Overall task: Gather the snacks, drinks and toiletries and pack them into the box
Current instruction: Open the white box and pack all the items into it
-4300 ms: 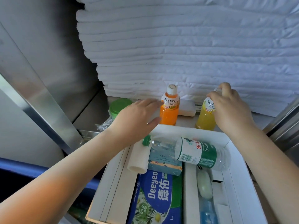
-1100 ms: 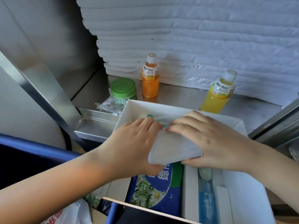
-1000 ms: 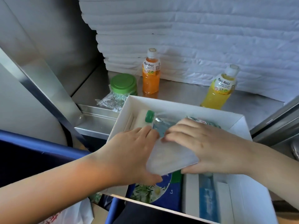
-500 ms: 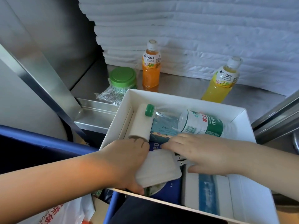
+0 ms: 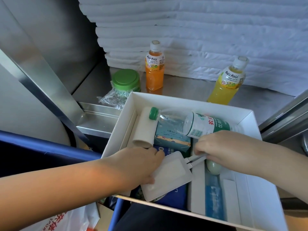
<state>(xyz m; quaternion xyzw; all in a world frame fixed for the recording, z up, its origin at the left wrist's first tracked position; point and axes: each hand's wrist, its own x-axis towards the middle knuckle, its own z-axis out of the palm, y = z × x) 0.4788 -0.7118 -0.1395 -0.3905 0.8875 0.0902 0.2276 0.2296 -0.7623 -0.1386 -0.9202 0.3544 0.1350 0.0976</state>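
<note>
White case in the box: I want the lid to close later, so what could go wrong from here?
The white case, gripped by the left hand while the right hand pinches its strap, sits tilted near the box's front edge and may slip out. The water bottle lies on top of other things, so the orange juice bottle and yellow juice bottle outside may not fit.
</note>
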